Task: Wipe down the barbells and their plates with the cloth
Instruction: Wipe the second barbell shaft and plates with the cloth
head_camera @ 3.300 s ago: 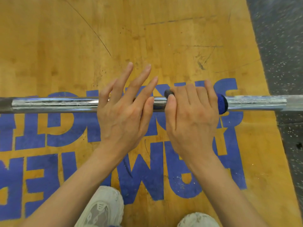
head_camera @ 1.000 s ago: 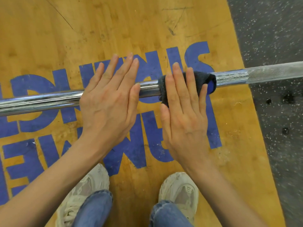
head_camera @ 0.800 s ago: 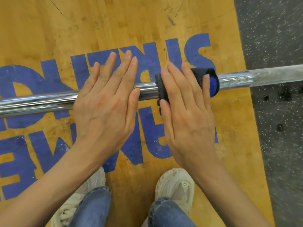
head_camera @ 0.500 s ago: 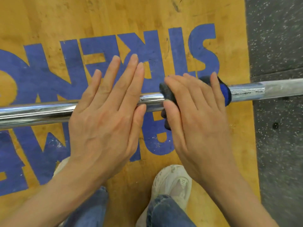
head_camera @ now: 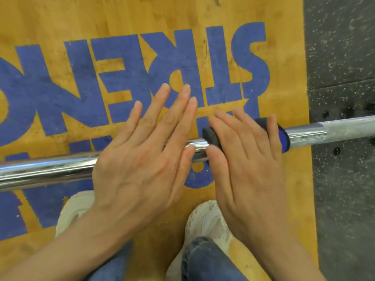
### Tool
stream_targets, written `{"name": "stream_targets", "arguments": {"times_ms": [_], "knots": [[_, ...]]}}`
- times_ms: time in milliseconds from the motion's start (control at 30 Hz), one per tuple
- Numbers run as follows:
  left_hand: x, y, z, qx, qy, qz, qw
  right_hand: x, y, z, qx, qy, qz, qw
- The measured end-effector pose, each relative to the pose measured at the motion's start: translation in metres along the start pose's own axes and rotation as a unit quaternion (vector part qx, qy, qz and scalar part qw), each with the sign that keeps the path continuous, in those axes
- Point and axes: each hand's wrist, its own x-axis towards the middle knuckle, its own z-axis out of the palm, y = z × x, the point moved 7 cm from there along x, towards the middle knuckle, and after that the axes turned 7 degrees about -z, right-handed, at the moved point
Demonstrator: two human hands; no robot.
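Note:
A chrome barbell shaft (head_camera: 46, 169) runs across the view from left to right, slightly raised at the right end. A dark blue cloth (head_camera: 284, 136) is wrapped around the shaft near the middle-right. My right hand (head_camera: 247, 157) lies flat on top of the cloth with straight fingers pressing it onto the bar. My left hand (head_camera: 146, 151) rests flat on the bare shaft just left of the cloth, fingers straight and spread forward. No plates are in view.
The bar lies over a yellow wooden platform (head_camera: 142, 17) painted with large blue letters. Dark speckled rubber flooring (head_camera: 341, 57) borders the platform on the right. My white shoes (head_camera: 207, 220) and jeans stand just behind the bar.
Both flat hands have rolled the bar forward over the platform, toward the blue letters. The cloth stays wrapped on the shaft under my right hand.

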Motion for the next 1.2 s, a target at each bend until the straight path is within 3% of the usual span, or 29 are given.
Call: {"name": "stream_targets", "arguments": {"times_ms": [100,267,433,600,767,933,1100,1200], "knots": [[-0.003,0.001,0.000,-0.002,0.000,0.007,1.000,0.019,0.005,-0.003,-0.024,0.019,0.015,0.999],[-0.007,0.001,0.001,0.017,0.005,0.006,1.000,-0.039,-0.002,0.000,0.004,0.050,0.013,0.999],[-0.005,0.002,0.000,0.013,0.015,0.004,1.000,0.006,0.014,-0.004,-0.007,0.068,0.035,0.997],[-0.003,0.000,0.000,0.027,0.030,0.000,0.999,-0.043,0.007,0.001,0.034,0.084,0.023,0.996],[0.003,-0.001,-0.001,0.019,0.040,0.005,0.999,0.009,0.032,-0.008,0.009,0.135,0.054,0.989],[0.008,-0.003,-0.003,0.024,0.056,-0.001,0.998,-0.030,0.016,-0.002,0.046,0.138,0.055,0.988],[0.016,-0.004,-0.004,0.019,0.055,-0.002,0.998,0.016,0.035,-0.010,0.001,0.167,0.060,0.984],[0.019,-0.008,-0.004,0.021,0.057,-0.007,0.998,-0.001,0.027,-0.005,0.014,0.173,0.041,0.984]]}}
